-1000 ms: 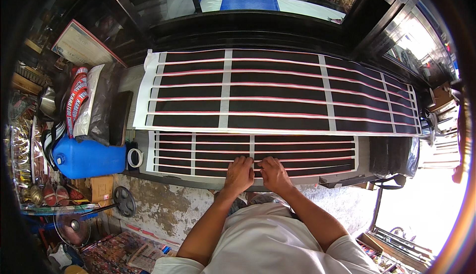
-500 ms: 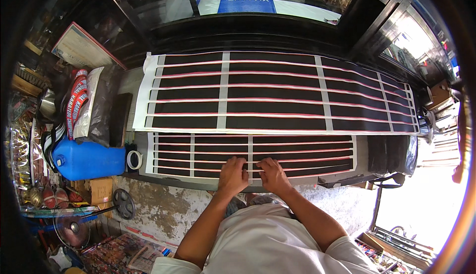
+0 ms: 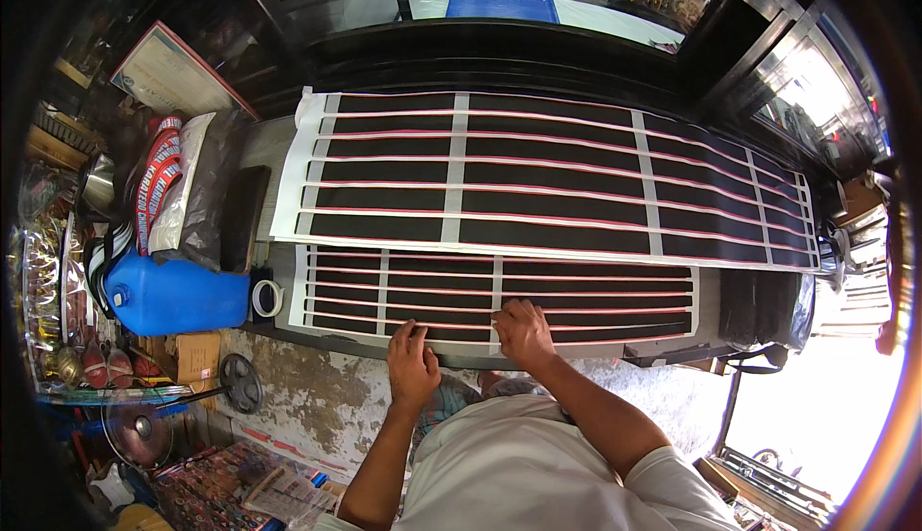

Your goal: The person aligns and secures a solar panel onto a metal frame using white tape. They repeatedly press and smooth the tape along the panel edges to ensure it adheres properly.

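**Thin, Light and Easy to Crease**

Your smaller striped sheet (image 3: 547,285) lies lengthwise along the front edge of the table (image 3: 709,310), its rear side hidden by the larger striped sheet (image 3: 547,174). It looks light and pliable — likely to crease if pushed from one spot — so flat fingertips along its front margin, or both short ends taken together, should suit it best. Your right hand (image 3: 524,335) is at the front margin by the middle grey band (image 3: 497,286), fingers bunched; your knuckles hide the tips, so I cannot tell whether they pinch anything. Your left hand (image 3: 413,370) has its fingers apart at that margin, seemingly clamped on nothing. Against a second ago, with both hands side by side, your left is farther left — well apart from the right.
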Available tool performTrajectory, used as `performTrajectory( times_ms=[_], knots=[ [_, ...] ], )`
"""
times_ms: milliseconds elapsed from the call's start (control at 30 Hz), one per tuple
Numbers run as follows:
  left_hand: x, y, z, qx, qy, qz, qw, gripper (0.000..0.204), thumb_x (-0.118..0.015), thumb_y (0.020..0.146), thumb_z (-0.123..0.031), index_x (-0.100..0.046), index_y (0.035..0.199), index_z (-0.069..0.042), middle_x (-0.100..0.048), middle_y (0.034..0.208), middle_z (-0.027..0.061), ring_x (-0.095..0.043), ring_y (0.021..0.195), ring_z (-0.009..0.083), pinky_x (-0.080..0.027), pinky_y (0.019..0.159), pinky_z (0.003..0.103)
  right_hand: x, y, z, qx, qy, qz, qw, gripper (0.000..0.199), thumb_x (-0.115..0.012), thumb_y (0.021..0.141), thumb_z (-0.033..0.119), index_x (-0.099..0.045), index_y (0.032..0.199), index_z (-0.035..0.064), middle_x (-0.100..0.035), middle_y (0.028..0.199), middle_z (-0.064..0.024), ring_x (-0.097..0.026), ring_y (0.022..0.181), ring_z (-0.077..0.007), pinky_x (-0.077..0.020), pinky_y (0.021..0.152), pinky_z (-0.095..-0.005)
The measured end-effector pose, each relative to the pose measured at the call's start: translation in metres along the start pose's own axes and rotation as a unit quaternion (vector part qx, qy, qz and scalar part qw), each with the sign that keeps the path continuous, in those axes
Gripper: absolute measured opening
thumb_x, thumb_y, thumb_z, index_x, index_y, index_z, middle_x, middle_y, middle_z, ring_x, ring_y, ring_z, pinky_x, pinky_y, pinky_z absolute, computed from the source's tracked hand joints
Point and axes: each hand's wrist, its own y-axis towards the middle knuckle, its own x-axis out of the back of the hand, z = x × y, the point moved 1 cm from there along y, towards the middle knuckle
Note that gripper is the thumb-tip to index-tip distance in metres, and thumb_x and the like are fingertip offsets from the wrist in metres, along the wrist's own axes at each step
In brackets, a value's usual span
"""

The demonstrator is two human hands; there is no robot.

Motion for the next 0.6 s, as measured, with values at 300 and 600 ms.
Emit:
performTrajectory(
  times_ms=[300,600],
  knots=[
    [0.007,0.017,0.046,0.053,0.064,0.031,0.996,0.062,-0.062,0.108,-0.032,-0.050,0.162,-0.004,-0.037,0.174,0.0246,-0.033,0.162,0.0469,-0.026,0.127,0.073,0.041,-0.031,-0.027,-0.061,0.044,-0.078,0.994,0.016,-0.074,0.086,0.000,-0.076,0.101,0.0041,-0.070,0.102,-0.0146,-0.067,0.099,-0.0387,-0.0546,0.091,-0.0504],
    [-0.004,0.024,0.036,-0.015,0.090,0.127,0.988,0.076,-0.062,0.108,-0.055,-0.043,0.170,-0.015,-0.027,0.180,0.0198,-0.024,0.166,0.0467,-0.014,0.127,0.079,0.084,-0.091,-0.045,-0.155,0.017,-0.132,0.979,0.017,-0.070,0.089,-0.004,-0.076,0.103,0.0030,-0.071,0.103,-0.0165,-0.068,0.099,-0.0401,-0.0558,0.090,-0.0495]
  ],
)
